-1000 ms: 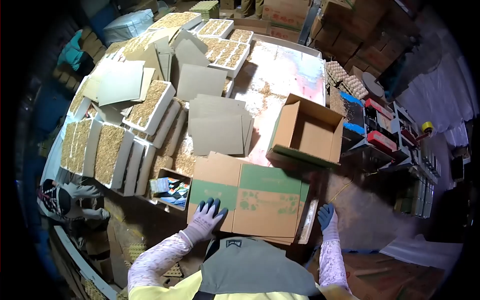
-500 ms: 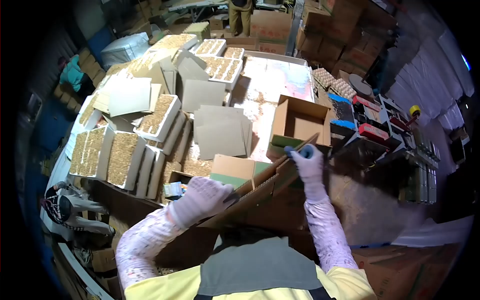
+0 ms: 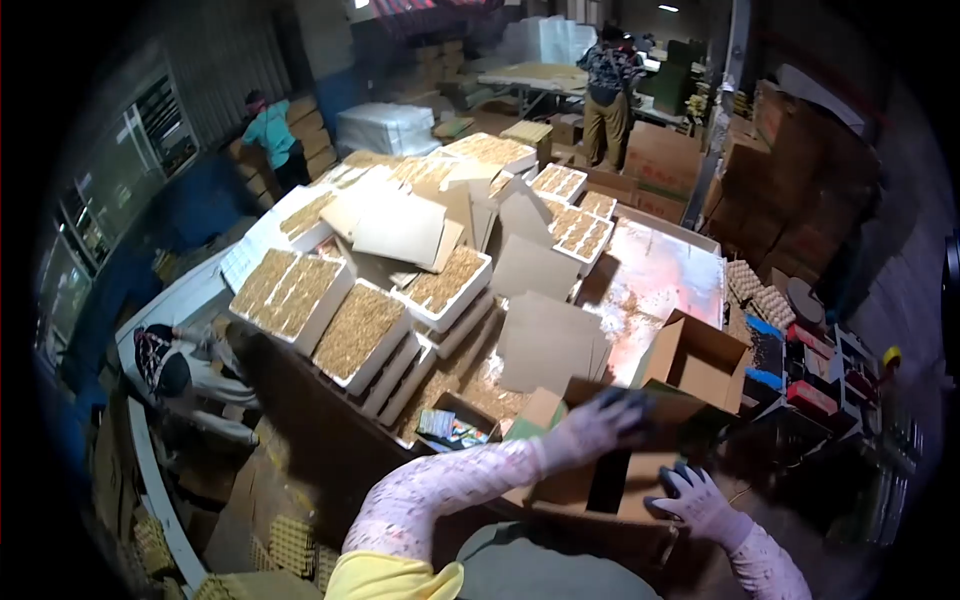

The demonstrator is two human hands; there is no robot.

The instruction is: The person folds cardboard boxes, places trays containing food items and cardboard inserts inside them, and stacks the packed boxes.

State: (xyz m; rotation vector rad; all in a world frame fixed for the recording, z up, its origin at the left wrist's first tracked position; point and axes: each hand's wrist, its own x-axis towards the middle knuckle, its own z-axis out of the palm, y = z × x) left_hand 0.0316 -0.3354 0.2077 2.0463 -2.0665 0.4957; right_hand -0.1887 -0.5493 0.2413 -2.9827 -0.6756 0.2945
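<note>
A brown cardboard box (image 3: pixel 640 490) stands upright in front of me, its top flaps partly folded over with a dark gap between them. My left hand (image 3: pixel 590 432), in a white glove with dark fingertips, reaches across the box's far side. Its fingers are stretched out and somewhat blurred. At the near right, my right hand (image 3: pixel 703 508) rests on a flap with its gloved fingers spread. Just beyond is a second cardboard box (image 3: pixel 708 362), its top open.
White trays of brown grain-like filling (image 3: pixel 365 335) are stacked on the table at left, with grey cardboard sheets (image 3: pixel 550 345) beside them. Egg trays (image 3: pixel 760 295) and a machine with red parts (image 3: pixel 810 370) stand at right. Other people (image 3: pixel 605 95) are farther off.
The cardboard that was tilted between both hands is now a box standing upright. Both hands have moved off its edges onto the top. The view has swung up and left.
</note>
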